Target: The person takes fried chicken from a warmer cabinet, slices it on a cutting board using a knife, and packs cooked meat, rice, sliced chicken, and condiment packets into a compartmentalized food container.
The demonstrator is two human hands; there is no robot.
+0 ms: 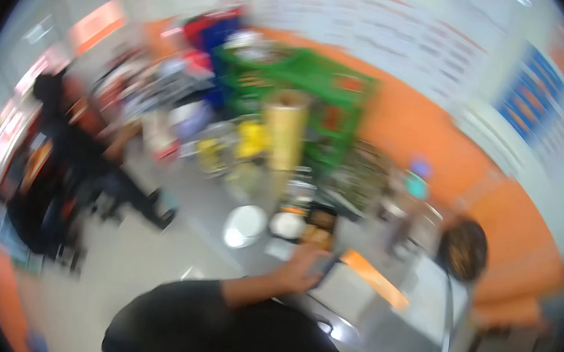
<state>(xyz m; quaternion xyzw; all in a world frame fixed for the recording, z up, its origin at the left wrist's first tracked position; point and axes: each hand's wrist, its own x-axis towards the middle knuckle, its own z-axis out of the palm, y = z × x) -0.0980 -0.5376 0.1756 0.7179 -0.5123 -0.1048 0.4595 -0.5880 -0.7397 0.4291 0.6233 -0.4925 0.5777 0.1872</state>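
The picture is smeared by motion. My left hand [301,269] reaches in from a black sleeve over the grey work table [218,228]. It is beside a dark flat object [328,271]; whether the fingers grip it is too blurred to tell. A pale board or sheet [347,293] with an orange strip [374,279] lies to the right of the hand. Above the hand is a black tray [320,227] with brownish contents, beside a white round container [288,225]. A white plate [245,226] lies near the table edge. My right hand is out of view.
A green crate [354,108], a tall yellowish cylinder [284,131] and a yellow item [253,138] stand further back. A dark round basket [465,249] is at the right by the orange wall. At the left, a person in dark clothing [82,148] is by the table.
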